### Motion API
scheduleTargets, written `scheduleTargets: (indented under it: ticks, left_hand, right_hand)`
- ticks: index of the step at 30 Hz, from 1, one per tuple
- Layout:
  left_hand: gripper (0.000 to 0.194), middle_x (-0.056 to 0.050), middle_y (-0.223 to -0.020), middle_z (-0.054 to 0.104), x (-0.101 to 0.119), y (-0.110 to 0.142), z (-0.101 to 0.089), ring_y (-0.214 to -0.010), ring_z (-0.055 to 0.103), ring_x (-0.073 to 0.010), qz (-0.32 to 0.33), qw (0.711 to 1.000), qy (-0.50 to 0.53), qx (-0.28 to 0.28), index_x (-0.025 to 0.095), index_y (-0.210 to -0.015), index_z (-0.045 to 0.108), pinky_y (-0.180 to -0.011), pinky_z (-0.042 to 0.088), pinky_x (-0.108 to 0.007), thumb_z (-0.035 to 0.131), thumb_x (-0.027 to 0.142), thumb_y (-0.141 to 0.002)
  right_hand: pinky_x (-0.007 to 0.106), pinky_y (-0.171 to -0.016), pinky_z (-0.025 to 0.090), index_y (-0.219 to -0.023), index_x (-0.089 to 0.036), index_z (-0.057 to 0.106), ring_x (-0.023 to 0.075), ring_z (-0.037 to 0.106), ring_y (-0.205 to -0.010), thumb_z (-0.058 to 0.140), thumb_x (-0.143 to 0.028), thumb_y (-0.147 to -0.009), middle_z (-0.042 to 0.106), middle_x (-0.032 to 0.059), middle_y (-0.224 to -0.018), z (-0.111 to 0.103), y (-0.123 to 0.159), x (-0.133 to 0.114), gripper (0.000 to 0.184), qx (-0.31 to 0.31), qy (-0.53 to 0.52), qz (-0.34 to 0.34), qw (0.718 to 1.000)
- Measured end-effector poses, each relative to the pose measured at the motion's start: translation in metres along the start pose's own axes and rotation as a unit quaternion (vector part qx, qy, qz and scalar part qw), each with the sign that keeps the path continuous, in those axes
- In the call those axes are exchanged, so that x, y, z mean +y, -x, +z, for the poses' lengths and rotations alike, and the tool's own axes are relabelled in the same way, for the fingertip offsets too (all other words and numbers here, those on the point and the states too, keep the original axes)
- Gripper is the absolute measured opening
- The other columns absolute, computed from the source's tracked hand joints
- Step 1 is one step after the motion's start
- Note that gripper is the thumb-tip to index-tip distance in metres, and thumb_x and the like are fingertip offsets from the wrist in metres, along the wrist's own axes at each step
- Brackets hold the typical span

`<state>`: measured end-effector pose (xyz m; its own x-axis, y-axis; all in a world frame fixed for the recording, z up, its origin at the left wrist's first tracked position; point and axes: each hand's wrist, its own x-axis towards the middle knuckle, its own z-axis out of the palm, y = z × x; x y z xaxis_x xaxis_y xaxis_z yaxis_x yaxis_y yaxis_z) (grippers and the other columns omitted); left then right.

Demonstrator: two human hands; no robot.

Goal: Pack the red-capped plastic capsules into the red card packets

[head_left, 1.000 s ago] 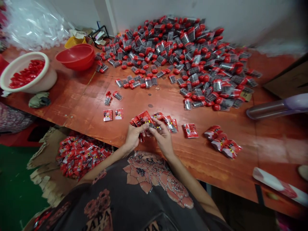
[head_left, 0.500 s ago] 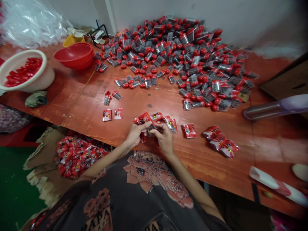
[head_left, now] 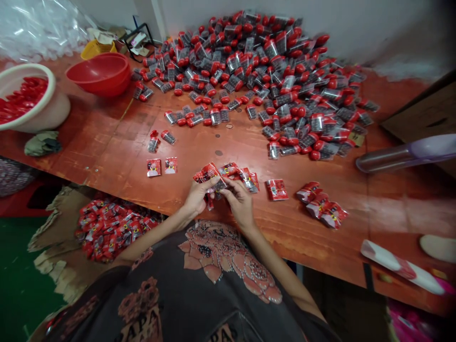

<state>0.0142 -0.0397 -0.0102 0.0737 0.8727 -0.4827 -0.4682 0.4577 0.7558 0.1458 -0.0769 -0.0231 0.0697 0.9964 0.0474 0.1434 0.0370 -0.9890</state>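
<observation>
My left hand (head_left: pixel 196 195) is closed around a red printed packet (head_left: pixel 211 175) just above the table's near edge, its thumb pressed over the front. Beside it, my right hand (head_left: pixel 241 200) pinches the packet's right side between thumb and fingers. The packet's lower part is partly hidden by my fingers. Right behind my right hand lie several similar filled packets (head_left: pixel 250 178). Farther right is a flat stack of red packets (head_left: pixel 277 190). To the left, two small red-and-white packets (head_left: pixel 154 167) lie near two clear containers with red caps (head_left: pixel 168 137).
A large heap of red-capped clear containers (head_left: pixel 249 61) covers the back. A white tub (head_left: pixel 53 102) of red caps and a red bowl (head_left: pixel 99 76) stand left. Filled packets (head_left: pixel 110 228) fill a carton below the edge. Three packets (head_left: pixel 322 205) and a clear tube (head_left: pixel 384 156) lie right.
The view has shifted slightly, so the table things sit a little farther left and up. Both hands stay at the packet, which tilts a little differently between my fingers.
</observation>
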Motion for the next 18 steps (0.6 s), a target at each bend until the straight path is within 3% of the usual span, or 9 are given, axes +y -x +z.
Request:
scheduleTargets:
  ticks: [4,9,18]
  left_hand:
    - [0.031,0.004,-0.054,0.055,-0.003,0.002,0.0,-0.04,0.042,-0.0045,0.006,1.0,0.001,0.01,0.016,-0.067,0.062,-0.035,0.03,-0.019,0.084,0.036,-0.058]
    - [0.036,0.003,-0.057,0.058,-0.003,0.003,0.005,-0.041,0.044,-0.0045,0.02,0.999,0.012,0.028,0.014,-0.067,0.062,-0.037,0.034,-0.019,0.087,0.036,-0.054]
    - [0.034,0.002,-0.059,0.06,-0.009,0.009,0.009,-0.043,0.047,-0.0054,0.018,0.999,0.028,0.02,0.013,-0.068,0.064,-0.036,0.035,-0.018,0.087,0.035,-0.055]
  right_hand:
    - [0.045,-0.092,0.05,-0.114,-0.036,0.066,0.0208,0.06,-0.098,0.062,-0.029,-0.086,0.063,0.0018,-0.104,0.004,0.002,0.005,0.03,0.014,-0.03,0.015,0.999]
    - [0.045,-0.092,0.053,-0.117,-0.033,0.062,0.0205,0.063,-0.1,0.064,-0.03,-0.084,0.065,0.003,-0.111,0.006,0.001,0.011,0.033,-0.01,-0.079,0.053,0.995]
    - [0.039,-0.083,0.055,-0.099,-0.026,0.065,0.0175,0.066,-0.086,0.065,-0.029,-0.081,0.069,0.0017,-0.096,0.011,0.001,0.014,0.019,0.053,-0.1,0.072,0.991]
